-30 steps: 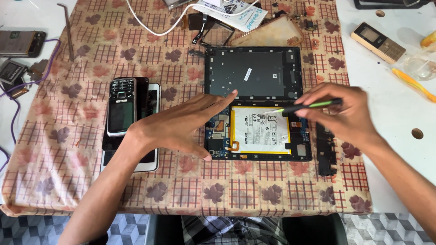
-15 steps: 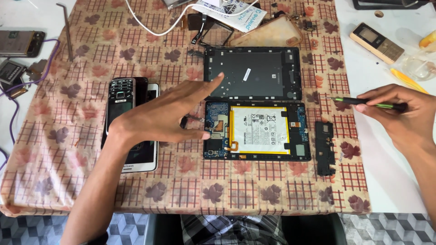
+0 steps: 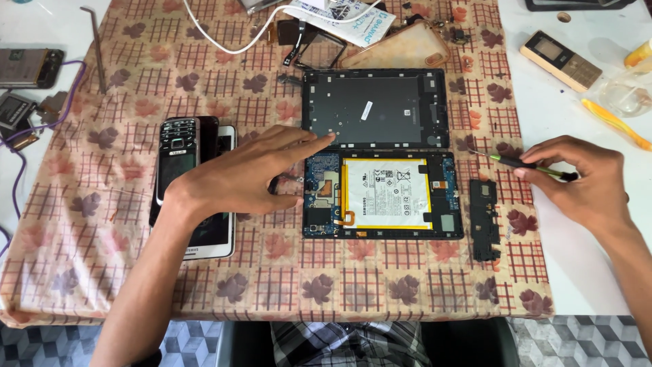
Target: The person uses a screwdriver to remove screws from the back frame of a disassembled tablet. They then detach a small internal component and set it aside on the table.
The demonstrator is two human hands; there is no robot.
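Note:
An opened tablet (image 3: pixel 384 194) lies in the middle of the patterned cloth, its white battery (image 3: pixel 387 194) and blue circuit board (image 3: pixel 322 183) exposed. Its dark back cover (image 3: pixel 373 109) lies just beyond it. My left hand (image 3: pixel 238 177) hovers flat over the tablet's left edge, fingers apart, index fingertip reaching the cover's near edge, thumb by the board. My right hand (image 3: pixel 577 180) is off to the right at the cloth's edge, holding a green-handled screwdriver (image 3: pixel 526 163) with its tip pointing left. A black plastic strip (image 3: pixel 484 219) lies between the tablet and that hand.
Left of the tablet lie a black keypad phone (image 3: pixel 178 153) and a white smartphone (image 3: pixel 214 234). A gold keypad phone (image 3: pixel 560 60), an orange tool (image 3: pixel 614 122) and a clear dish (image 3: pixel 625 95) sit at the right. Cables, a clear case (image 3: pixel 401 47) and small parts crowd the far side.
My right hand has drawn the screwdriver away from the tablet to the right. My left hand has lifted off the board and shifted slightly left, fingers spread toward the back cover.

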